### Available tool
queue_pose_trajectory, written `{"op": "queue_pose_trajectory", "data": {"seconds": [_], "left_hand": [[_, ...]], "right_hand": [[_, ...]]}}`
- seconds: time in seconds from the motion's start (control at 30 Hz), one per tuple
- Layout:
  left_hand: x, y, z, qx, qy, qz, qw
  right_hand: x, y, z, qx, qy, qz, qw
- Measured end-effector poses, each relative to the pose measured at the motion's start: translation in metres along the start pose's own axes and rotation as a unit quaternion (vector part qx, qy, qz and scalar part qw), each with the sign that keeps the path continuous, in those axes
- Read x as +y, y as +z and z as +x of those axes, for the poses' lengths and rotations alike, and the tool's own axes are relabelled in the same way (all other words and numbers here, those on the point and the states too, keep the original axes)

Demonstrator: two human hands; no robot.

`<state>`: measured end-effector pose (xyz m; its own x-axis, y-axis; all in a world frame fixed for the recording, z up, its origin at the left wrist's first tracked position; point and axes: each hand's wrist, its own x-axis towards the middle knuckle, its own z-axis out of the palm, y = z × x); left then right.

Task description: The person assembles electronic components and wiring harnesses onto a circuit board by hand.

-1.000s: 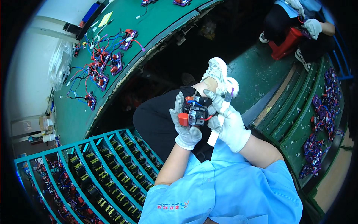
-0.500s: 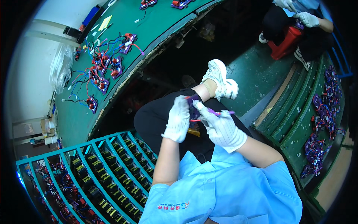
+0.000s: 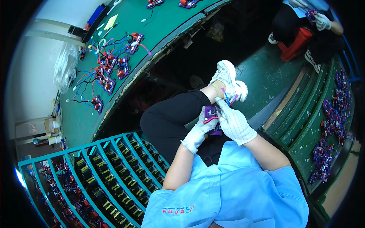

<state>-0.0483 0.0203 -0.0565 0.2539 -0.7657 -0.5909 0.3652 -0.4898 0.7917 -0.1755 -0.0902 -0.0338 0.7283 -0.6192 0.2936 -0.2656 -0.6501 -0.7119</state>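
Over my lap I hold a purple circuit board [image 3: 211, 113] with a red wire looping off its near side. My left hand [image 3: 198, 133], in a white striped glove, is closed around the board's left edge. At the board's right side, my gloved right hand [image 3: 235, 123] is closed on the board's wires [image 3: 227, 95]; blue and red leads with purple ends stick out above its fingers. Part of the board's lower portion shows between the hands, and its right edge is hidden by my right fingers.
Wired purple boards [image 3: 108, 72] lie on the green table [image 3: 167, 26] at left. A teal rack [image 3: 68, 152] of black-and-yellow components and boards stands at lower left. More boards [image 3: 334, 110] pile on green shelving at right. A co-worker's gloved hand [image 3: 323, 22] is near a red stool [image 3: 296, 43].
The board has moved nearer to me and turned, its face now showing. The leads now point up past my right fingers. My left hand has shifted lower and to the right.
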Motion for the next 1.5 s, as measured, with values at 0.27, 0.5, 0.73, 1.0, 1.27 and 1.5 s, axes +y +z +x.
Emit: {"op": "queue_pose_trajectory", "data": {"seconds": [0.27, 0.5, 0.73, 1.0, 1.27, 1.5], "left_hand": [[-0.005, -0.004, -0.002, -0.073, -0.067, -0.239, 0.966], [-0.029, 0.002, -0.003, -0.029, 0.038, -0.001, 0.999], [-0.02, 0.018, -0.027, -0.163, 0.073, -0.249, 0.952], [0.053, 0.02, -0.035, -0.124, -0.064, -0.518, 0.844], [0.038, 0.009, -0.036, -0.157, 0.087, -0.184, 0.966], [-0.005, 0.021, -0.012, -0.331, 0.048, -0.356, 0.872]], "right_hand": [[-0.027, -0.013, 0.005, -0.177, -0.005, -0.006, 0.984], [-0.056, -0.033, 0.011, -0.18, -0.056, -0.041, 0.981], [-0.07, -0.08, 0.029, -0.227, -0.063, 0.24, 0.942], [-0.051, -0.068, 0.012, 0.079, 0.243, 0.535, 0.806], [-0.017, -0.03, 0.027, 0.131, 0.318, 0.626, 0.7], [-0.018, -0.036, 0.009, 0.031, 0.06, 0.335, 0.94]]}}
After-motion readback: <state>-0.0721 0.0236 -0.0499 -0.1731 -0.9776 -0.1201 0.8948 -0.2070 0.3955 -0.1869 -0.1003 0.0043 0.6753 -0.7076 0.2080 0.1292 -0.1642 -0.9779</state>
